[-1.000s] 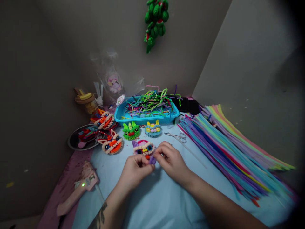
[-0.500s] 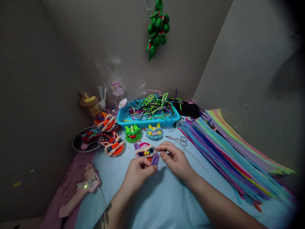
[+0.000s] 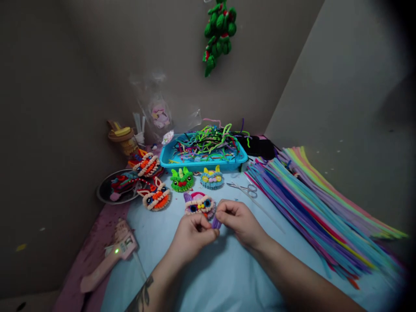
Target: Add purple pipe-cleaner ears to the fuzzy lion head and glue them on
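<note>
Frame centre: your left hand & right hand both pinched on purple piece, just below pink mask.

Home craft corner, hobby workspace. Counter in pale blue cover, wedged into bare wall corner. Blue tray of bent pipe-cleaner scraps at counter's back. Right of tray: big fan of straight pipe cleaners. Just in front of tray: finished fuzzy faces, scissors. Left of tray, near counter's edge: glue gun, light on.
</note>
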Demonstrator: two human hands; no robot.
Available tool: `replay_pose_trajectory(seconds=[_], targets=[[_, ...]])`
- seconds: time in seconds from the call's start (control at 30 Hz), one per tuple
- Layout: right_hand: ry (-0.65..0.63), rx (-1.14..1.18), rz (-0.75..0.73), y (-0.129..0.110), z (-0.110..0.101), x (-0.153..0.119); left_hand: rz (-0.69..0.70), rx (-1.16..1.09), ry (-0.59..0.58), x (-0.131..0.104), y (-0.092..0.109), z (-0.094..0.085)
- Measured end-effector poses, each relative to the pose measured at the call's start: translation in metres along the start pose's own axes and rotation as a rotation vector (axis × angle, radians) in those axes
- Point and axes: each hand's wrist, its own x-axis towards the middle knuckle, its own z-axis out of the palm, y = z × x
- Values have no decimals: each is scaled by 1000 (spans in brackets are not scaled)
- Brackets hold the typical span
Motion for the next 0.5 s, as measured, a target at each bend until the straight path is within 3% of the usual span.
replay_pose_trajectory(seconds=[0.13, 0.4, 0.5], targets=[[28, -12, 8, -1, 2, 1, 6, 3, -3, 1, 0, 0], [232, -400, -306, -10, 12, -8, 26, -30, 26, 1, 4, 2], [239, -433, -330, -8, 12, -7, 18, -38, 52, 0, 6, 1]])
